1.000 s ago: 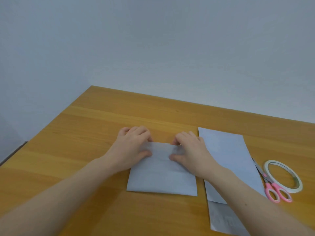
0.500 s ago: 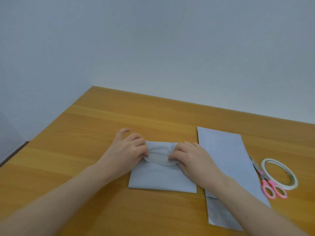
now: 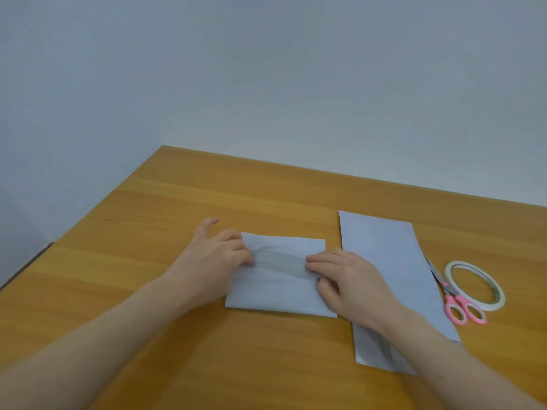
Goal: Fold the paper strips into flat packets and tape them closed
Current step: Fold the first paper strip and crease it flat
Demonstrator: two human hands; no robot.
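A pale blue folded paper strip (image 3: 278, 294) lies on the wooden table (image 3: 207, 196) in front of me. Its top layer is lifted into a bulging flap across the middle. My left hand (image 3: 213, 258) pinches the flap's left end. My right hand (image 3: 349, 279) pinches its right end, with the palm resting on the paper's right part. A second, longer blue paper strip (image 3: 384, 261) lies flat to the right, partly under my right forearm.
Pink-handled scissors (image 3: 461, 309) lie to the right of the long strip, blades tucked under its edge. A roll of white tape (image 3: 473, 284) lies flat beside them. A grey wall runs behind the table, whose left edge runs diagonally.
The hands went from pressing the far fold flat to pinching and raising the top layer. The flap has opened wider, and the far part of the paper lies uncovered.
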